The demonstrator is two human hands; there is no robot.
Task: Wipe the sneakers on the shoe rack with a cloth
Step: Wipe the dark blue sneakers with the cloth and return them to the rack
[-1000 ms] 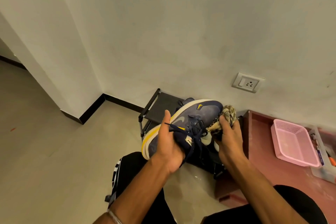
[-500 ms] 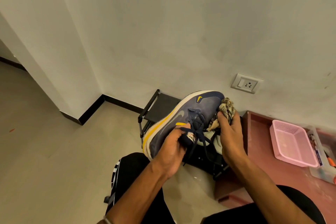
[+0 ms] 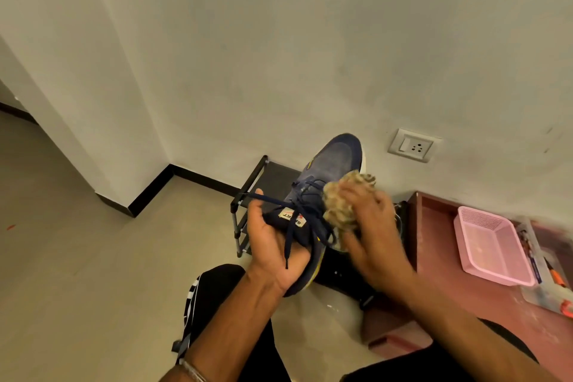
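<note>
Your left hand [image 3: 276, 245] grips 1 navy sneaker [image 3: 322, 195] at its heel | your right hand [image 3: 369, 226] presses the bunched cloth [image 3: 341, 198] against its upper

We seem to be in a home, in a plain corner by an entry or hallway. Across the upper frame runs a bare off-white painted wall [image 3: 279, 40] edged with a black skirting strip [image 3: 148, 192], and at lower left lies a pale beige tiled floor [image 3: 77, 257]. At right centre we see a white wall switch and socket plate [image 3: 414, 146] set low. Below it, at centre, stands a small black metal-framed shoe rack [image 3: 248, 192]. At lower right, a dark red low ledge [image 3: 434, 242] carries a pink plastic perforated basket [image 3: 490, 245] beside some small household clutter, too blurred to identify.
</note>
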